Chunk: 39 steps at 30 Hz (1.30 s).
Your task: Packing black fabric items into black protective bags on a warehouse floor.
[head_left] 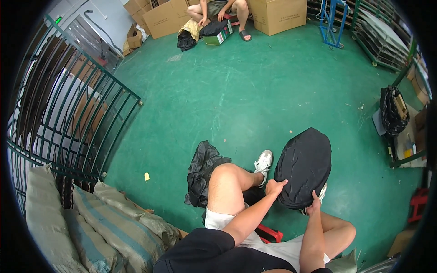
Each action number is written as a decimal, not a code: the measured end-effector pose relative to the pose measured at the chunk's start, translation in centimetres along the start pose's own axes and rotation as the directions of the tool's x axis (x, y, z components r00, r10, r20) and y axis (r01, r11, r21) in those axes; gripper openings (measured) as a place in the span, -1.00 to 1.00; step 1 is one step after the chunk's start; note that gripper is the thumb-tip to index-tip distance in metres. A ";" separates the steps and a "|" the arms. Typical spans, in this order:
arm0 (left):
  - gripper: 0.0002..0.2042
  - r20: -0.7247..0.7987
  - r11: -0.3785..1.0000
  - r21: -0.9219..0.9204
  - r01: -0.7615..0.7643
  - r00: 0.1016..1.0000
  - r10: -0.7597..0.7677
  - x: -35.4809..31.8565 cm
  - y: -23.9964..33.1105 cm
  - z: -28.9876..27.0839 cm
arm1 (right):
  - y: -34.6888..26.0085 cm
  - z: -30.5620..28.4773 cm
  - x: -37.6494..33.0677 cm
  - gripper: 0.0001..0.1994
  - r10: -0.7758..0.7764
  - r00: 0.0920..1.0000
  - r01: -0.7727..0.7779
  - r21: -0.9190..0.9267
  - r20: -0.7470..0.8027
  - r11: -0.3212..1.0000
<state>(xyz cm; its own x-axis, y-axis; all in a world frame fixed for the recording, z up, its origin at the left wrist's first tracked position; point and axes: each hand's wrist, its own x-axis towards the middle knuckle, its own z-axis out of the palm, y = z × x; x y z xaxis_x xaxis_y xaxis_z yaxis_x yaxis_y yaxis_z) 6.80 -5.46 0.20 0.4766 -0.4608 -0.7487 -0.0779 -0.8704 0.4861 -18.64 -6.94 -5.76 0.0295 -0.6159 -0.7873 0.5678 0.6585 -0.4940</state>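
Between my knees I hold a large, rounded black cloth-covered bundle [304, 166], its wrinkled cover hiding what is inside. My left hand [276, 186] grips its near left edge, with the thumb lying on the cloth. At the near right edge, my right hand [314, 203] is closed on the cover, thumb upward, its other fingers mostly out of sight. A crumpled heap of black sheeting [204, 170] lies on the floor beside my left leg, partly behind the knee.
Stuffed woven sacks [116, 223] lean at lower left, below a green metal rack [86, 109]. Across the green floor [218, 95], a seated person handles a black-covered box [217, 34] near large cartons [278, 16]. A black-bag-lined bin [392, 111] stands at right.
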 end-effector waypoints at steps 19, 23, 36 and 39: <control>-0.37 0.200 0.720 -0.693 0.020 0.966 0.166 1.1 -2.2 1.2 | 0.7 3.9 -3.8 -0.33 0.108 0.984 -0.118 0.062 0.144 0.991; -0.35 0.131 0.841 -0.523 -0.136 0.963 0.237 0.4 -1.7 1.3 | 1.5 3.8 -2.9 -0.38 0.133 0.991 -0.134 0.122 0.012 0.983; -0.33 -0.110 0.869 -0.407 -0.280 0.960 0.258 0.4 -3.7 2.7 | 3.2 4.6 -4.0 -0.34 -0.123 0.984 0.114 -0.076 -0.130 0.991; -0.31 -0.138 0.926 -0.255 -0.277 0.959 0.249 -1.0 -2.9 2.6 | 3.1 4.2 -3.9 -0.31 -0.163 0.980 0.145 -0.151 -0.111 0.978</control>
<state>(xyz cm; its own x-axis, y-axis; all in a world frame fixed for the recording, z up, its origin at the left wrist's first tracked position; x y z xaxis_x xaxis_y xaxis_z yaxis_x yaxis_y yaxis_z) 4.30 -2.93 -1.61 0.5582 -0.6344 -0.5348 0.0193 -0.6344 0.7727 -13.55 -4.27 -2.73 -0.1545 -0.6632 -0.7323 0.4352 0.6198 -0.6530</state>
